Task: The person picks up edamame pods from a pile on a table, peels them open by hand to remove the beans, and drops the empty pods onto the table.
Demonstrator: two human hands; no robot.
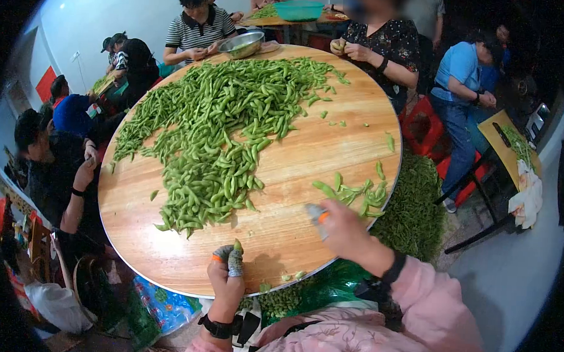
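Green bean pods (215, 130) lie in a large heap across the round wooden table (301, 164). At the near edge, my left hand (228, 270), with grey finger covers and an orange band, pinches a green pod (238, 246) that sticks up above the fingertips. My right hand (342, 224) is over the table's right part, its covered fingers pointing left; they are blurred, and whether anything is between them cannot be made out. Just beyond it is a small group of loose pods (356, 194).
Several people sit around this table and others. A metal bowl (242, 45) stands at the far edge. Green plant matter (411, 211) is piled on the floor at the right. Shelled beans (281, 301) lie below the near edge. A small side table (503, 146) holds a knife.
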